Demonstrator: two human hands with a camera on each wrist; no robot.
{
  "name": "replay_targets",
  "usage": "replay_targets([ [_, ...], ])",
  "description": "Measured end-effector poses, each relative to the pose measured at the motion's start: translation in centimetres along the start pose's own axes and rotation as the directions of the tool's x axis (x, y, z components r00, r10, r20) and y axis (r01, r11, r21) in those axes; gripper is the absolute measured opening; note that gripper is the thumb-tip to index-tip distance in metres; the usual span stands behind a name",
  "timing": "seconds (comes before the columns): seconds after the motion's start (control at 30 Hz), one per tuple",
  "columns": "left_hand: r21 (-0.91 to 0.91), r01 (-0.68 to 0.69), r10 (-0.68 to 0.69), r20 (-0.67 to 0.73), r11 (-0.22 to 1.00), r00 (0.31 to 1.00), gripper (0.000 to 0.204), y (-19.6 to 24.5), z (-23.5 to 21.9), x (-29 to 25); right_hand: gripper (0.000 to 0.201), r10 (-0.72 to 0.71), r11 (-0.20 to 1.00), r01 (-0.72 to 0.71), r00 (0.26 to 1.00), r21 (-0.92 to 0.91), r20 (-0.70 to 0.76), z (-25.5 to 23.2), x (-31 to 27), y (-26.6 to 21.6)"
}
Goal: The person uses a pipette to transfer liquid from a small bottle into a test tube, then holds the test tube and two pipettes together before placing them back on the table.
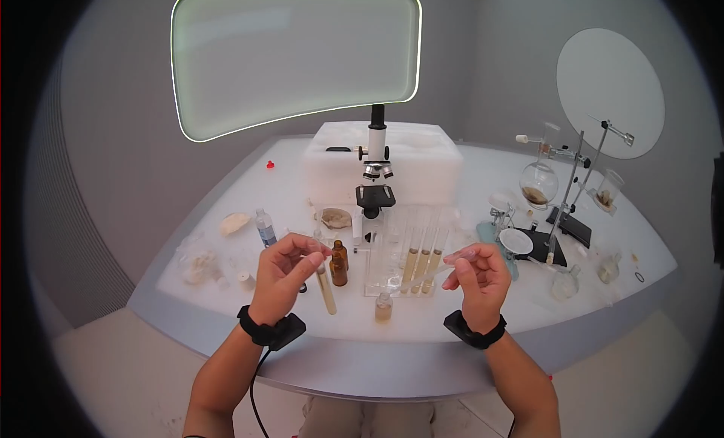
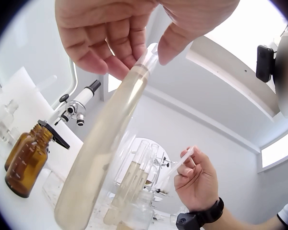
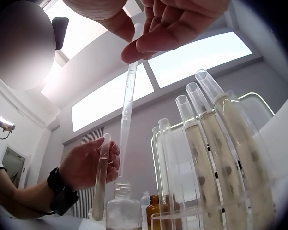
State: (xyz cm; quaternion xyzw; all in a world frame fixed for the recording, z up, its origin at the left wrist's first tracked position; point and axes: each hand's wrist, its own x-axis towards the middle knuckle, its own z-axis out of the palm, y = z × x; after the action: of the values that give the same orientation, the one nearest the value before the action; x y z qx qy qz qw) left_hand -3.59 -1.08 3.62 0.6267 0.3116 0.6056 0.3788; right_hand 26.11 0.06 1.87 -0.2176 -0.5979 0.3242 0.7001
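My left hand (image 1: 285, 278) pinches a test tube (image 1: 326, 293) of cloudy pale yellow liquid near its rim, tilted with the rounded end down. Between thumb and fingers my right hand (image 1: 483, 283) holds a translucent plastic dropper (image 3: 128, 98) with graduation marks, slanting down to the left. Its tip is close over the open neck of a small clear glass bottle (image 1: 383, 310), which holds some liquid. Just behind is a clear rack (image 1: 372, 276) carrying several test tubes (image 3: 201, 148), three filled with yellowish liquid. An amber bottle (image 1: 339, 268) stands beside the left hand's tube.
A microscope (image 1: 375, 148) stands in the middle before a white block (image 1: 430, 163). At right are a balance scale (image 1: 516, 242), a round flask (image 1: 538, 185) on a stand, and small glass bottles (image 1: 566, 283). A labelled plastic bottle (image 1: 265, 228) and white fluffy material (image 1: 200, 264) lie left.
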Motion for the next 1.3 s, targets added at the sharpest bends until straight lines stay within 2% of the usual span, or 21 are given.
replay_targets([
  [0.1,0.047,0.007,-0.009,0.057,0.999,0.998,0.012,-0.9,0.1,-0.3,0.012,-0.006,1.0,0.006,1.0,-0.014,-0.003,0.0,0.0,0.0],
  [0.17,0.013,0.014,-0.015,0.07,1.0,0.997,0.01,-1.1,0.3,-0.5,0.013,0.002,0.999,-0.001,1.0,-0.049,0.01,0.0,0.1,0.1],
  [0.27,0.021,-0.014,0.012,0.081,1.0,0.997,0.009,-2.0,0.0,-0.4,0.014,-0.007,0.999,0.007,1.0,-0.05,0.001,-0.2,0.2,-0.1],
  [0.37,-0.007,0.04,-0.039,0.072,0.999,0.997,0.009,-2.4,0.2,-0.6,0.014,-0.018,0.999,0.017,1.0,-0.049,-0.01,-0.2,0.2,0.1],
  [0.57,0.005,0.035,-0.036,0.114,0.999,0.993,0.009,-2.7,0.1,-0.7,0.014,-0.008,0.998,0.009,1.0,-0.064,0.011,-0.1,0.0,0.2],
  [0.7,-0.026,0.06,-0.057,0.093,0.998,0.994,0.011,-2.9,0.1,-0.8,0.013,-0.011,0.996,0.011,1.0,-0.085,0.011,0.1,0.0,0.0],
  [0.8,0.067,0.053,-0.062,0.124,0.996,0.99,0.012,-3.4,-0.2,-0.8,0.013,-0.017,0.995,0.019,1.0,-0.096,0.015,0.2,0.0,0.1],
  [0.87,0.19,0.082,-0.115,0.169,0.978,0.979,0.015,-3.6,-0.2,-0.9,0.012,-0.027,0.994,0.029,0.999,-0.101,0.019,0.2,0.0,0.2],
  [1.0,0.206,0.101,-0.147,0.221,0.973,0.964,0.017,-3.4,-0.1,-0.9,0.011,-0.018,0.993,0.02,1.0,-0.114,0.014,0.1,-0.1,0.2],
  [1.1,0.188,0.1,-0.145,0.248,0.977,0.958,0.018,-3.4,0.0,-1.0,0.011,-0.022,0.992,0.023,1.0,-0.122,0.01,0.1,-0.1,0.1],
  [1.17,0.004,0.179,-0.176,0.205,0.984,0.963,0.02,-3.2,0.3,-1.0,0.011,-0.031,0.992,0.031,1.0,-0.123,0.008,0.2,-0.1,0.2],
  [1.3,-0.104,0.189,-0.166,0.194,0.976,0.967,0.025,-3.3,0.1,-1.0,0.015,-0.079,0.986,0.074,0.996,-0.149,-0.029,-0.2,0.3,0.3],
])
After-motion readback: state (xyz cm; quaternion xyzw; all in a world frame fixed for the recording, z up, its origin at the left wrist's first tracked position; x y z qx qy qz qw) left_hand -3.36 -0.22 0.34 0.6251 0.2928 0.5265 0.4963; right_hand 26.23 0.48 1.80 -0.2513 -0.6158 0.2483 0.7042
